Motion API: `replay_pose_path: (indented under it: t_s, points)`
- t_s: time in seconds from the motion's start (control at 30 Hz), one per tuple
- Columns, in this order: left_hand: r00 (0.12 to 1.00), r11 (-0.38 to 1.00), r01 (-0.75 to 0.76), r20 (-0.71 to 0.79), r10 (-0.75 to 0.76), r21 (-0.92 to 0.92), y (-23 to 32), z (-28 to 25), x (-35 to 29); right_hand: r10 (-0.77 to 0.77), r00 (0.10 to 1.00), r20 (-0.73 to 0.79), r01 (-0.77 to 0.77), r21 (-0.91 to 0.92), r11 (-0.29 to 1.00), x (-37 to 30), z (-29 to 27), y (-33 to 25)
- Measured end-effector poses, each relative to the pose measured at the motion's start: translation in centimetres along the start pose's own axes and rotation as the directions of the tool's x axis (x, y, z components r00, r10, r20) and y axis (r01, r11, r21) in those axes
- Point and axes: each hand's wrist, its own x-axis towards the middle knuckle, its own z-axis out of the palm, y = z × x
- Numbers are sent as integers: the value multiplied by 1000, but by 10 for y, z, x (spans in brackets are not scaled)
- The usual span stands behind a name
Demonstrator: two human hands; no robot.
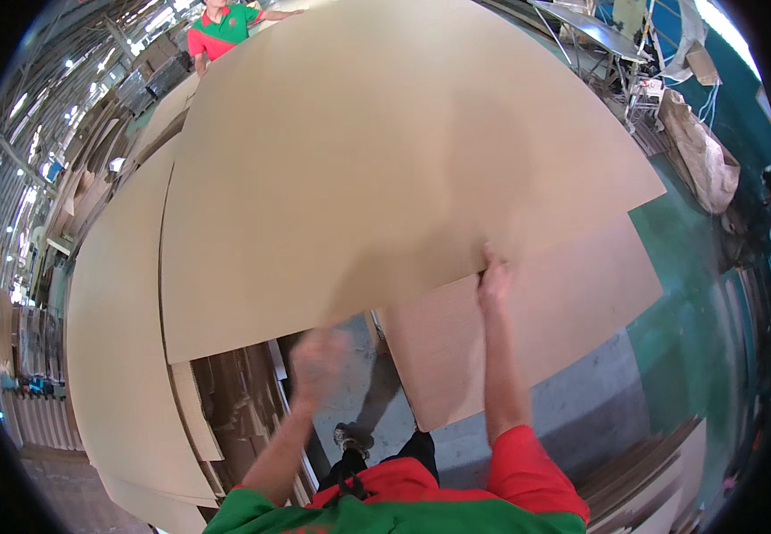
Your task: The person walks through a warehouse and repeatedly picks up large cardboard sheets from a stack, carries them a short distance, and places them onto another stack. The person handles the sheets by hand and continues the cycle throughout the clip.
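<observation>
So the step looks like handling 1 big cardboard sheet (341, 160) by its near edge. Right hand (494, 274) seems pinched on that edge, with the sheet stretching away ahead and left of the grip; a second cardboard sheet (564, 307) sits lower, to its right. Left hand (319, 363) is blurry by the same edge, can't tell if it's gripping. I'd say the next move calls for 2 solid holds, matched with the co-worker (223, 31) beyond.

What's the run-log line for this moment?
left hand: blurred, beside large sheet | right hand: touching large sheet's near edge | lower sheet: partly covered | co-worker: far side
</observation>
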Motion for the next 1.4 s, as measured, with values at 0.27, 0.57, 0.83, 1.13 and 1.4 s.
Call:
replay_pose_path:
  t_s: [0.27, 0.57, 0.83, 1.13, 1.4]
  points:
    - [610, 634, 757, -514, -603, 156, -217, -86, 18, 148, 985, -83, -150, -24, 988, 179, -1, -14]
    - [626, 651, 734, 180, -759, 195, -243, 44, -160, 137, 987, -79, -158, -522, 838, 166, -89, 136]
    - [350, 426, 870, 298, -888, 248, -239, 27, -293, 674, 737, -53, -528, -668, 525, -102, -172, 275]
    - [498, 520, 853, 238, -834, 37, -232, -7, -306, 846, 372, 382, 255, -919, 302, -292, -171, 294]
    - [741, 726, 671, 184, -646, -150, -199, -112, -326, 791, 516, 330, -343, -766, 544, -221, -170, 284]
